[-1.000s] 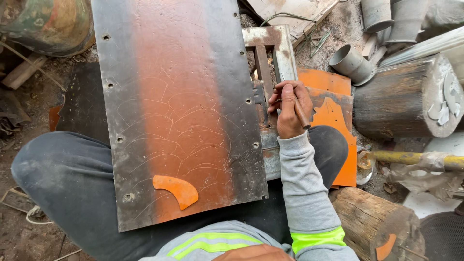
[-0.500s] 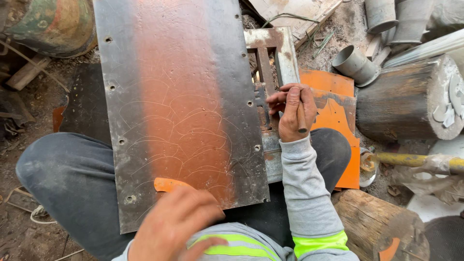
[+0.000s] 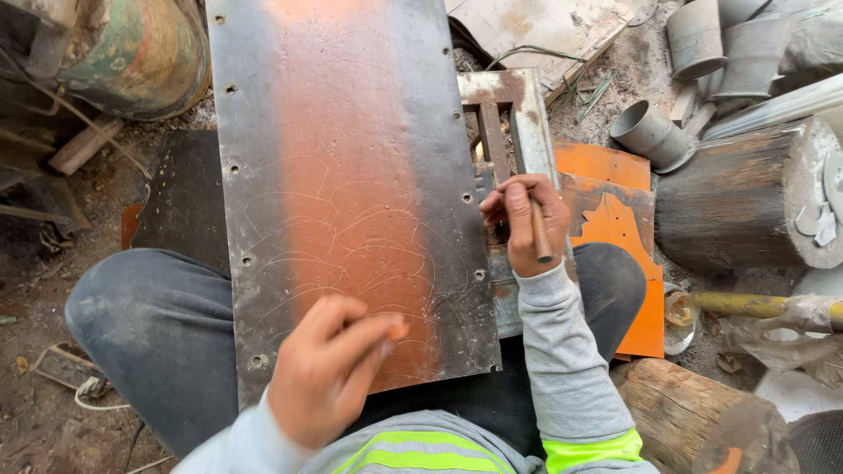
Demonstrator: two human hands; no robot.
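Metal sheet lies across the person's lap, long axis running straight away from the body, curved scribe lines scratched into the orange-tinted middle. Nearest thing is the left hand, fingers pinched shut on a small orange template piece right at the sheet's near edge, so that hand is the closer one to the marked area. A bit further out, the right hand sits just off the sheet's right edge, closed around a thin scribing tool. Beyond that, a rusty steel frame.
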